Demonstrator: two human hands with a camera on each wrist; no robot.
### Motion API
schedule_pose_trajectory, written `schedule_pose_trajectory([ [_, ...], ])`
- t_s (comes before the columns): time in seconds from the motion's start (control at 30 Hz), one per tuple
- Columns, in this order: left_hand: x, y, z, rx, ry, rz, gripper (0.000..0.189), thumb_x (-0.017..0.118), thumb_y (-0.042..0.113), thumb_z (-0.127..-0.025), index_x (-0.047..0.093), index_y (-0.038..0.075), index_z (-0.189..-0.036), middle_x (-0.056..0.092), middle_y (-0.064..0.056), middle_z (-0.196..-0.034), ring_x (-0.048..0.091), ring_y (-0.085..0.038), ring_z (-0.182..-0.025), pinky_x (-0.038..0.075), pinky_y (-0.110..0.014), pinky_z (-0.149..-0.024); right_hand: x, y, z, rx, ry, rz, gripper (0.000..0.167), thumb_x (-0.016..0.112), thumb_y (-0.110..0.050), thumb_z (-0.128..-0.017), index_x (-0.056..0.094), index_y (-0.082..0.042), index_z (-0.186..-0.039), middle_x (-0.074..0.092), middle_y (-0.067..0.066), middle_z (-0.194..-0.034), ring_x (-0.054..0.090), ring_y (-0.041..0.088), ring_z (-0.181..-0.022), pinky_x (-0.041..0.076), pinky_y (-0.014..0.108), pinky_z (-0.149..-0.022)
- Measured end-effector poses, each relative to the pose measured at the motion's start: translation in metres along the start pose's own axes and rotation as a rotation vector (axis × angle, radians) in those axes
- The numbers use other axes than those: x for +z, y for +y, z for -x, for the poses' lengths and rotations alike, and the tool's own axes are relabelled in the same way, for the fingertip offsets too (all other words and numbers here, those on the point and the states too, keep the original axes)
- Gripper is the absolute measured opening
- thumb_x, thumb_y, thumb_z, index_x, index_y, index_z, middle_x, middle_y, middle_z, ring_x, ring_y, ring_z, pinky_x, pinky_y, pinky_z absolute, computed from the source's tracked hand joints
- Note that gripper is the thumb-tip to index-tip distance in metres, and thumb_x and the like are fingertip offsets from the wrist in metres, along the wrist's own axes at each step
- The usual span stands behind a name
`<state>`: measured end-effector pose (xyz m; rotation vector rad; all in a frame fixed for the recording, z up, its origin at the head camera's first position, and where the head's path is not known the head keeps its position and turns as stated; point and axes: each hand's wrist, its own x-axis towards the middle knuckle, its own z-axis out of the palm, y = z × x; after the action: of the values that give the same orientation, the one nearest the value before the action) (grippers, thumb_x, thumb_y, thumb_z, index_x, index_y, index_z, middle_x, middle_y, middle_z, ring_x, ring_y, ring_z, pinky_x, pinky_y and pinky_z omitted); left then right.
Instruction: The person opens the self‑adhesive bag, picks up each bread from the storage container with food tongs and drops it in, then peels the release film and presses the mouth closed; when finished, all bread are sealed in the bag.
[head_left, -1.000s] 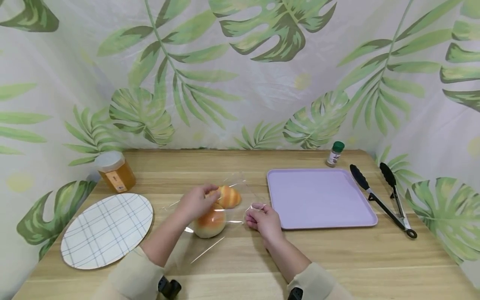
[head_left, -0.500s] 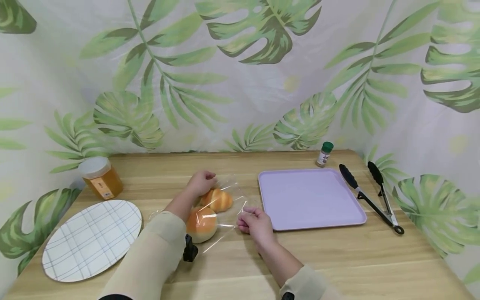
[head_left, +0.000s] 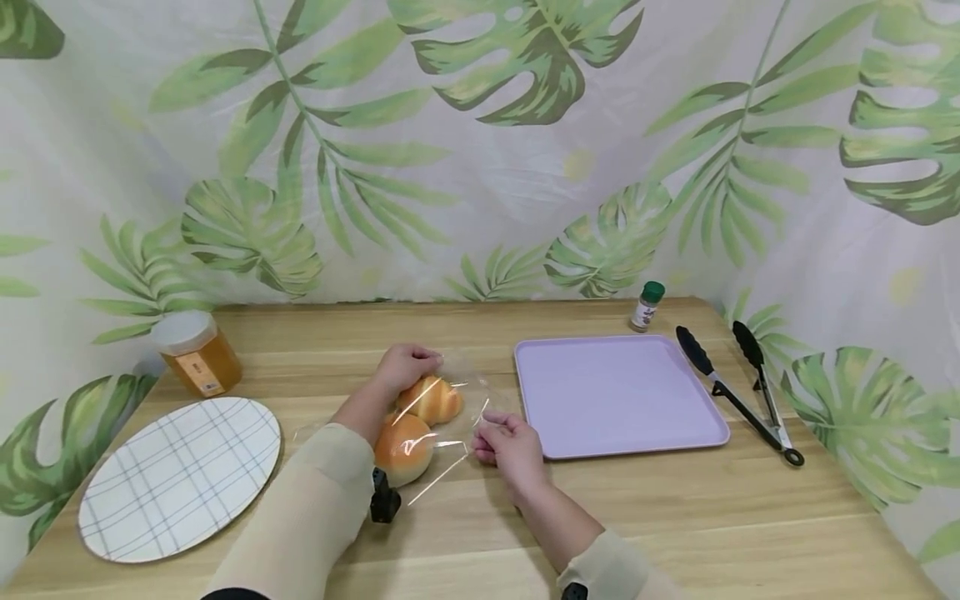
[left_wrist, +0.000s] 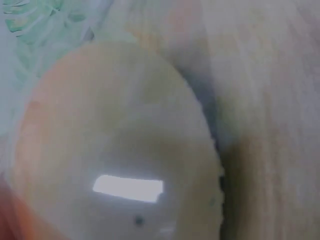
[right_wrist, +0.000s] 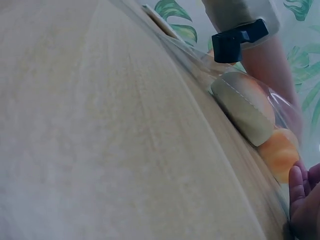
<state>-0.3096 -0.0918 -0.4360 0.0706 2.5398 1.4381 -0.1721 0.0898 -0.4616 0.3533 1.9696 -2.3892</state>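
A round bun (head_left: 405, 450) and a smaller striped bread roll (head_left: 435, 400) sit together on the wooden table, under a sheet of clear plastic film (head_left: 450, 443). At the film's far side, just behind the roll, my left hand (head_left: 405, 367) pinches the edge. My right hand (head_left: 513, 450) pinches the film's right edge, beside the purple tray. In the left wrist view a pale, blurred bun (left_wrist: 150, 135) fills much of the picture, with glare across it. Side by side, the bun (right_wrist: 245, 110) and roll (right_wrist: 280, 152) show beneath film in the right wrist view.
A light purple tray (head_left: 622, 396) lies to the right, with black-tipped tongs (head_left: 742, 408) beyond it. Behind the tray stands a green-capped spice jar (head_left: 647, 307). On the left are an oval checked placemat (head_left: 180, 479) and a lidded honey-coloured jar (head_left: 197, 354).
My left hand has moved from over the breads to the film's far edge, its forearm now reaching farther across the table. My right hand keeps its grip. The head view has shifted slightly.
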Motion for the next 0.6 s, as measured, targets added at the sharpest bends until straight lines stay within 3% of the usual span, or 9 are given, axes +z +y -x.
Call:
schedule_pose_trajectory([
  [0.17,-0.013,0.006,0.006,-0.005,0.025,0.106,0.037,0.065,0.029,-0.094,0.067,0.001,-0.118,0.067,-0.011,-0.108,0.056,-0.017,-0.092,0.049,-0.021,-0.075,-0.003,-0.007,-0.004,-0.047,0.014,0.035,0.031,0.061,-0.001,-0.091,0.058,0.013,-0.118,0.067,-0.001,-0.075,0.062,0.004,-0.065,0.056,0.015,-0.060],
  [0.27,-0.024,0.012,0.013,0.016,0.018,0.168,0.041,0.063,0.031,-0.096,0.064,0.000,-0.123,0.067,-0.011,-0.110,0.056,-0.019,-0.095,0.051,-0.029,-0.085,-0.009,-0.016,-0.009,-0.100,0.038,0.052,0.027,0.061,0.000,-0.092,0.058,0.015,-0.114,0.068,0.001,-0.074,0.062,0.005,-0.063,0.057,0.016,-0.061],
  [0.4,-0.042,0.022,0.026,0.059,0.019,0.257,0.044,0.062,0.030,-0.097,0.061,-0.003,-0.126,0.073,0.002,-0.100,0.060,-0.016,-0.095,0.049,-0.038,-0.098,-0.016,-0.037,-0.016,-0.173,0.062,0.084,0.021,0.060,-0.001,-0.095,0.059,0.015,-0.107,0.068,0.002,-0.073,0.064,0.005,-0.064,0.057,0.017,-0.061],
  [0.5,-0.053,0.026,0.037,0.099,0.031,0.353,0.037,0.062,0.026,-0.097,0.064,-0.002,-0.121,0.071,0.016,-0.085,0.062,-0.008,-0.086,0.052,-0.030,-0.093,-0.019,-0.054,-0.019,-0.226,0.061,0.130,0.021,0.060,-0.005,-0.096,0.061,0.014,-0.105,0.069,0.004,-0.076,0.064,0.004,-0.065,0.057,0.017,-0.061],
  [0.6,-0.061,0.029,0.050,0.151,0.041,0.459,0.017,0.062,0.018,-0.096,0.070,0.008,-0.107,0.070,0.019,-0.079,0.063,-0.003,-0.080,0.053,-0.019,-0.082,-0.023,-0.069,-0.021,-0.272,0.047,0.163,0.023,0.059,-0.008,-0.097,0.062,0.014,-0.105,0.071,0.008,-0.082,0.064,0.004,-0.068,0.057,0.016,-0.063],
])
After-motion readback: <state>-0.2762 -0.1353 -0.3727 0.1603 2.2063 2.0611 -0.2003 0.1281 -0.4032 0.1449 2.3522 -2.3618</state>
